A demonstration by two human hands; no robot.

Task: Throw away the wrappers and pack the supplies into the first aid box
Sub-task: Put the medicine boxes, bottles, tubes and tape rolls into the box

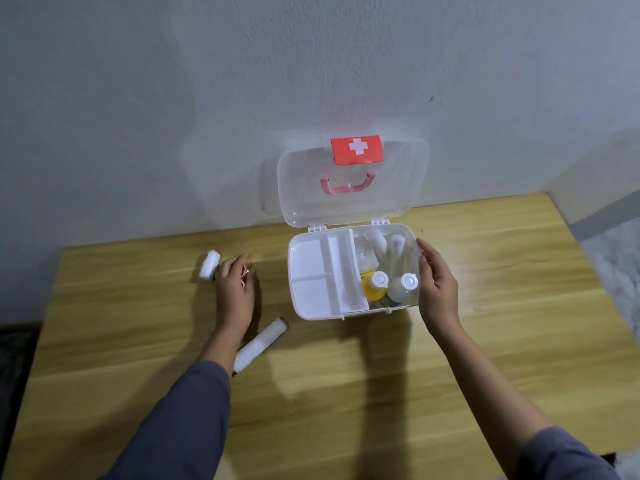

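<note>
Two gauze rolls [209, 265] are being left on a wooden table [485, 341] against a grey wall [138, 98] — the left hand [235, 289] is being closed on something small and unclear, the right hand [437, 289] is being rested, fingers spread, against the open first aid box [311, 271].

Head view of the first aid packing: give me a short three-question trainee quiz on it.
1. True or false: the clear hinged lid of the white plastic first aid box is open.
2. How many white gauze rolls lie on the wooden table?
3. Which hand rests on the box's side: A left, B right?

Key: 1 true. 2 two: one beside the left hand, one by the left forearm. 3 B.
</note>
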